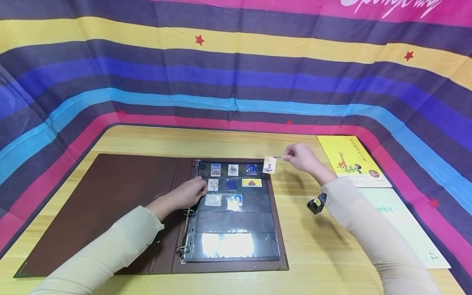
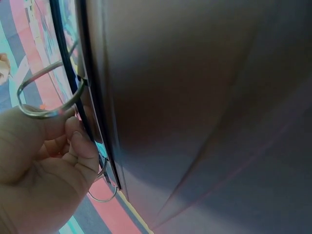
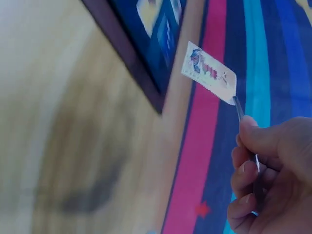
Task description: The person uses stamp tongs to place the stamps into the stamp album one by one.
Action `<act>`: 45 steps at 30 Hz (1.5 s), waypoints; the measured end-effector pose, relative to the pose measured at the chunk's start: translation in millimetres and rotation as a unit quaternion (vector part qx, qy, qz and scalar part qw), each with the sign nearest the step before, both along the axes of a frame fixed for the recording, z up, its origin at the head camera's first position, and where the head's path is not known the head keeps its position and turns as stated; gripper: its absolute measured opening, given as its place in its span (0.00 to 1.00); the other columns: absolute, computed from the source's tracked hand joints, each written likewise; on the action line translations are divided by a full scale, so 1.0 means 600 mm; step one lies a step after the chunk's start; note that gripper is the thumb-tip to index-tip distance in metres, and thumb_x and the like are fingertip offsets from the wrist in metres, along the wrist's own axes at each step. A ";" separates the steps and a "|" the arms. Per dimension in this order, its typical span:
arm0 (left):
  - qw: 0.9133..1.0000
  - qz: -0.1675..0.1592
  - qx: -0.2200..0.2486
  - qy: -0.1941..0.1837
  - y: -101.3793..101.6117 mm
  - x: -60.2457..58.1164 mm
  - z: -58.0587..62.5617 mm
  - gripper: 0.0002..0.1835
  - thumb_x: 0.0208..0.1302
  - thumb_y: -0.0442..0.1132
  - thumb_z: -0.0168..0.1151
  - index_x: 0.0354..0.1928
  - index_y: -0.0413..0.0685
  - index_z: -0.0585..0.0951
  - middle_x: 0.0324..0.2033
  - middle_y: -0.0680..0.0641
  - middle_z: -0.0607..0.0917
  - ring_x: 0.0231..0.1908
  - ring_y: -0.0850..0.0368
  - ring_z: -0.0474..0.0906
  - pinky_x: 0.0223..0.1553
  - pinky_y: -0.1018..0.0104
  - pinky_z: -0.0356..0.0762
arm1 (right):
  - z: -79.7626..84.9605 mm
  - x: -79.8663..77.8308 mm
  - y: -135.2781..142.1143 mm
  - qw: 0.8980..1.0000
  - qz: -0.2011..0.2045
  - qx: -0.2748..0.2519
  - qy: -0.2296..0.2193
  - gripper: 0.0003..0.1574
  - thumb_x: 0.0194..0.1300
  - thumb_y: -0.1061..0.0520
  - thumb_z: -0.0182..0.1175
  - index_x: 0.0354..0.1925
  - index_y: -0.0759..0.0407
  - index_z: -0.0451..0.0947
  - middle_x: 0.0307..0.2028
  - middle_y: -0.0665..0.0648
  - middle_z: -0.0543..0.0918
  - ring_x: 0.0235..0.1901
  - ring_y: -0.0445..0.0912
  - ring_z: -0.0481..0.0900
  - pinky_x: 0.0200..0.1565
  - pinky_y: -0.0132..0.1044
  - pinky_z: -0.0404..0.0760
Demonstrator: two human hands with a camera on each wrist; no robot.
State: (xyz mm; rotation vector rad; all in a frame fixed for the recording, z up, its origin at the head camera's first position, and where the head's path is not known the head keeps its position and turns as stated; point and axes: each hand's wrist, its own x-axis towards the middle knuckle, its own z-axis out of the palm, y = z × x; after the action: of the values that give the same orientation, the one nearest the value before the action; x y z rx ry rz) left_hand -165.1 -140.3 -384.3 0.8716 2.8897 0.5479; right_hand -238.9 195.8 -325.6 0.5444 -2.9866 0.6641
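Note:
A stamp album (image 1: 132, 213) lies spread on the table, its black pocket page (image 1: 236, 223) held by metal rings (image 2: 46, 113). Several stamps (image 1: 252, 183) fill the upper rows of pockets. My left hand (image 1: 189, 192) grips the page's left edge by the rings, fingers curled; the exact contact is partly hidden. In my right hand (image 1: 300, 157) are metal tweezers (image 3: 239, 108), pinched between thumb and fingers. A pale stamp with a small coloured picture (image 3: 208, 70) is clamped by one corner in their tips, above the page's upper right corner.
At the right side of the table lie a yellow booklet (image 1: 348, 162) and a pale green-white one (image 1: 402, 225). A black wrist camera (image 1: 317, 203) hangs by the right sleeve. Striped cloth (image 1: 236, 78) stands behind the table.

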 end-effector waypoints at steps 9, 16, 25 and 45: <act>1.000 -0.002 0.007 0.005 0.000 0.000 0.000 0.07 0.54 0.30 0.50 0.21 0.46 0.68 0.21 0.52 0.63 0.23 0.60 0.61 0.24 0.69 0.61 | -0.038 0.029 -0.065 0.998 0.051 -0.013 -0.034 0.10 0.51 0.56 0.57 0.19 0.57 0.69 0.16 0.50 0.70 0.16 0.42 0.63 0.22 0.34 0.63; 1.000 -0.002 0.007 0.000 0.000 0.002 0.001 0.06 0.55 0.31 0.50 0.22 0.46 0.68 0.21 0.52 0.64 0.23 0.60 0.62 0.24 0.69 0.62 | -0.057 0.045 -0.070 0.996 0.070 -0.007 -0.058 0.10 0.50 0.57 0.58 0.17 0.56 0.69 0.15 0.49 0.69 0.15 0.41 0.63 0.21 0.33 0.63; 1.000 -0.001 0.004 0.001 -0.001 0.003 0.003 0.06 0.55 0.31 0.50 0.22 0.46 0.68 0.21 0.52 0.64 0.23 0.60 0.62 0.24 0.69 0.62 | -0.069 0.066 -0.065 0.989 0.097 0.005 -0.110 0.11 0.49 0.57 0.58 0.16 0.56 0.69 0.13 0.48 0.68 0.15 0.40 0.62 0.19 0.32 0.62; 1.000 -0.002 0.002 0.006 0.000 0.001 0.001 0.06 0.54 0.31 0.50 0.22 0.46 0.69 0.21 0.53 0.64 0.23 0.60 0.61 0.25 0.69 0.62 | -0.069 0.075 -0.062 0.985 0.101 0.028 -0.137 0.09 0.50 0.57 0.58 0.17 0.56 0.70 0.15 0.48 0.68 0.17 0.41 0.63 0.22 0.33 0.62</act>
State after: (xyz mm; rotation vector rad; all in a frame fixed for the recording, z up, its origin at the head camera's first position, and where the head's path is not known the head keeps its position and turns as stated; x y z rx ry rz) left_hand -164.4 -140.5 -383.5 0.8834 2.8978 0.5499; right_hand -194.1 158.7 -366.7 0.8323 -3.2437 0.7238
